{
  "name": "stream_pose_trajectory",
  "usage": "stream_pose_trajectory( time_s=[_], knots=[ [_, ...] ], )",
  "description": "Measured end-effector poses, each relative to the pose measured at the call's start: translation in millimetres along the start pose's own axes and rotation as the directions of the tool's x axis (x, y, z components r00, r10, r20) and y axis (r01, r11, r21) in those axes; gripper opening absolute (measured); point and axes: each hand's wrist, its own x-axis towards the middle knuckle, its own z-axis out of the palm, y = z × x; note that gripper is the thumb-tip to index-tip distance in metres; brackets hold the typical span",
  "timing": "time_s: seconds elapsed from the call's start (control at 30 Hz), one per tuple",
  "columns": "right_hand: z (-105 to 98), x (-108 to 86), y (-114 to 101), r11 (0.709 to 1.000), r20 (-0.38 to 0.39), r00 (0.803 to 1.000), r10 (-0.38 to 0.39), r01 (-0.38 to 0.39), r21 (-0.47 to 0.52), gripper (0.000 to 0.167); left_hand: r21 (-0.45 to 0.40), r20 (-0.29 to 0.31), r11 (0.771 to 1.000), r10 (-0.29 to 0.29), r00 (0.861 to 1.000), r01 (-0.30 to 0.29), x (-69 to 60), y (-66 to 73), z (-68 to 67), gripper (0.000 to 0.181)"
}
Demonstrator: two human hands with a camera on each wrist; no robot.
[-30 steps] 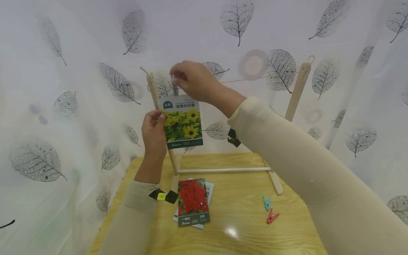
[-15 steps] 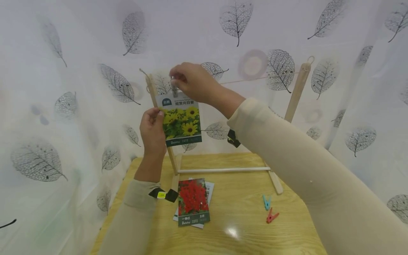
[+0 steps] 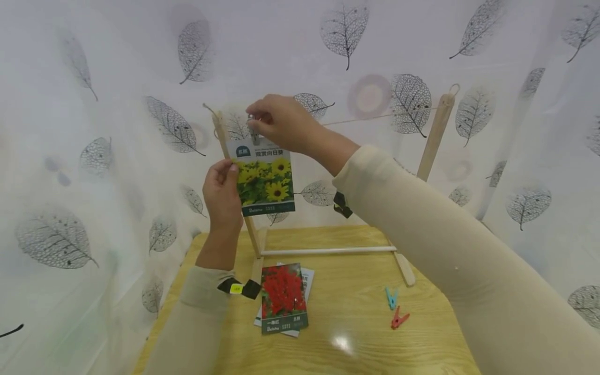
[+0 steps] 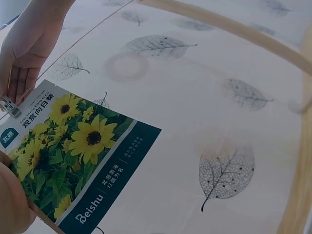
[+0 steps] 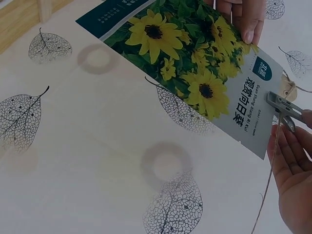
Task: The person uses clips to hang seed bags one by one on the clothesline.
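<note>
A seed packet (image 3: 264, 179) with yellow flowers hangs upright near the left end of the string (image 3: 365, 120). My left hand (image 3: 222, 192) pinches its left edge between thumb and fingers. Above it, my right hand (image 3: 286, 125) pinches a grey clothespin (image 3: 254, 136) whose tip overlaps the packet's top edge. Close up in the right wrist view, the clothespin (image 5: 285, 106) lies over the packet's white top, and the string (image 5: 265, 185) runs up to it. The left wrist view shows the packet (image 4: 80, 151) tilted, with the clothespin (image 4: 9, 106) at its top.
Wooden posts (image 3: 436, 135) hold the string above a table (image 3: 351, 291), joined low down by a white rod (image 3: 328, 250). On the table lie a red-flower seed packet (image 3: 283, 297) atop other packets, a blue clothespin (image 3: 391, 298) and a red clothespin (image 3: 399, 317).
The yellow-flower packet has risen slightly, and its top edge now meets the grey clothespin's tip. My right hand stays nearly in place. The things on the table have not moved.
</note>
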Motion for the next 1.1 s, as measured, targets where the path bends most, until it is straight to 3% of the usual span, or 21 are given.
stream_pose_trajectory(
  time_s=[0.33, 1.1],
  knots=[
    [0.7, -0.7, -1.1, 1.0, 0.013, 1.0, 0.028, -0.028, 0.006, 0.04, 0.019, -0.023, 1.0, 0.011, 1.0, -0.011, 1.5, 0.1, -1.2, 0.014],
    [3.3, -3.7, 3.9, 1.0, -0.021, 1.0, 0.003, -0.003, 0.013, 0.04, 0.087, -0.028, 0.996, 0.017, 0.999, -0.015, -3.2, 3.1, -4.6, 0.025]
  ],
)
